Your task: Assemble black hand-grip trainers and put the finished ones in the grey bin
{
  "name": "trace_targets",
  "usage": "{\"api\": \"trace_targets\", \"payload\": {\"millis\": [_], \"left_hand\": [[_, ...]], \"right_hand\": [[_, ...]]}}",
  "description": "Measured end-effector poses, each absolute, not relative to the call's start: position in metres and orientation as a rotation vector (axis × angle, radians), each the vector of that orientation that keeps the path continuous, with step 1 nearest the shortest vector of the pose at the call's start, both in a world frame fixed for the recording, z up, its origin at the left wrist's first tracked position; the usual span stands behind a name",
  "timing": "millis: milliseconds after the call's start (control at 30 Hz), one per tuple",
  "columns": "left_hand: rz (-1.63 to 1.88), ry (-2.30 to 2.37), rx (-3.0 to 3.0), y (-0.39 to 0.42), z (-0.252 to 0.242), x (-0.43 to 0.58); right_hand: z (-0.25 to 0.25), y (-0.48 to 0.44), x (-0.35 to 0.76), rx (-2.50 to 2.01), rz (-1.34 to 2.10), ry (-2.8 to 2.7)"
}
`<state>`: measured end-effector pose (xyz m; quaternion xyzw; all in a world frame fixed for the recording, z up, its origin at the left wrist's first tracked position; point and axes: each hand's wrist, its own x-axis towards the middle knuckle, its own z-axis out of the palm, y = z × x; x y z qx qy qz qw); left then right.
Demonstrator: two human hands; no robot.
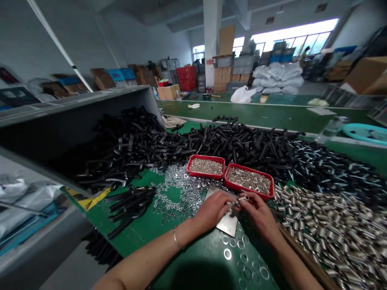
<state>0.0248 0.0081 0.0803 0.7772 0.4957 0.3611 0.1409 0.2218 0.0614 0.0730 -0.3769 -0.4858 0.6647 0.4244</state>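
My left hand (213, 209) and my right hand (258, 213) meet over a small steel plate (227, 225) on the green table. Both pinch a small metal part (242, 198) with a ring-shaped end, held between their fingertips. Just beyond them stand two red trays (206, 158), (270, 183) filled with small silvery pieces. A spread of small nuts (178, 193) lies left of the hands. Flat washers (238, 257) lie near my wrists.
A large heap of black handles (181, 141) covers the table's back and left. Silver sleeves (338, 229) pile up at the right. A grey bin wall (90, 108) rises at the left. A wooden stick (305, 257) lies by my right forearm.
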Motion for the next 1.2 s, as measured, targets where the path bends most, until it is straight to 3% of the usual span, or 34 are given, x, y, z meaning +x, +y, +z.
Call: {"api": "trace_targets", "payload": {"millis": [100,167,233,333,500,967,1200], "left_hand": [[0.907,1.713,2.227,0.02,0.09,-0.039],[0.755,2.218,2.102,0.035,0.102,-0.1],[0.158,2.668,1.88,0.053,0.114,-0.162],[-0.122,2.687,1.747,0.075,0.122,-0.228],[-0.274,2.655,1.694,0.084,0.113,-0.269],[-0.036,2.569,1.922,0.073,0.117,-0.302],[0.599,2.412,1.791,0.049,0.141,-0.26]], "right_hand": [[0.082,0.062,0.235,-0.967,1.64,-1.313],[0.086,0.058,0.242,-1.012,1.618,-1.369],[0.086,0.053,0.243,-1.061,1.611,-1.407],[0.08,0.044,0.231,-1.082,1.652,-1.375],[0.071,0.027,0.205,-1.077,1.717,-1.234],[0.068,0.0,0.171,-1.127,1.778,-1.147],[0.071,0.004,0.183,-1.067,1.675,-1.03]]}}
